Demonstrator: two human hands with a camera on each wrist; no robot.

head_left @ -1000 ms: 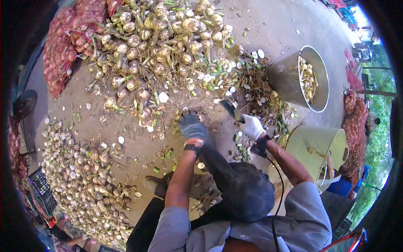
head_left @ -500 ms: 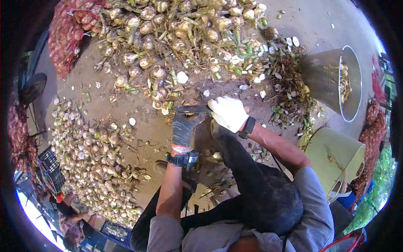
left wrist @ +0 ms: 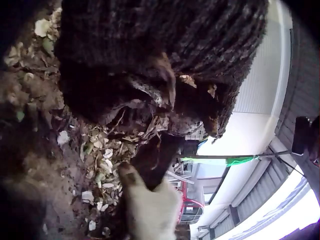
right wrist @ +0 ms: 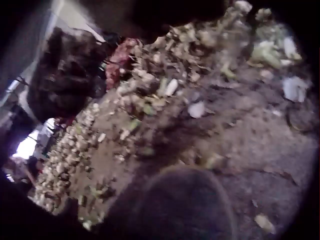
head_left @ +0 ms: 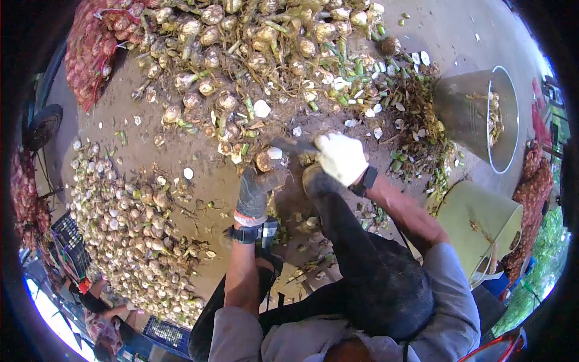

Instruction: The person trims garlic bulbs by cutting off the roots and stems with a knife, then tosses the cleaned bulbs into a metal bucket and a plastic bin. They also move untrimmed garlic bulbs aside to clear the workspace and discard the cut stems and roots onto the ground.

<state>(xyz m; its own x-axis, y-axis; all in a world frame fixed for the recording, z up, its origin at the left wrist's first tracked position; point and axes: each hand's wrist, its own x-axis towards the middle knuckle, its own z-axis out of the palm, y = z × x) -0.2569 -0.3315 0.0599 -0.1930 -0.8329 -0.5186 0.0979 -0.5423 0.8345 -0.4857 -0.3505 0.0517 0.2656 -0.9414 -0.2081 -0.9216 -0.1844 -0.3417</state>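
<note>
My left hand (head_left: 254,192), in a dark grey knit glove, grips a garlic bulb (head_left: 264,161) low over the floor. A pale white patch shows on the bulb's upper right side. Wearing a white glove, my right hand (head_left: 342,159) holds a knife (head_left: 292,145) with a dark, flat blade that points left, its tip close to the bulb. In the left wrist view, the dark glove hides most of the bulb, and stringy roots (left wrist: 159,122) stick out below it beside the dark blade (left wrist: 156,156). The right wrist view is dim and blurred.
A large heap of untrimmed garlic (head_left: 241,54) lies ahead, and trimmed bulbs (head_left: 126,223) spread at left. Leaf and root scraps (head_left: 410,120) lie before a metal bucket (head_left: 461,105). A pale green tub (head_left: 476,223) sits at right. Red mesh sacks (head_left: 90,57) stand far left.
My left hand came up from the floor with the bulb. My right hand brought the knife in from the right, across the left hand, then drew the blade slightly away, exposing the bulb.
</note>
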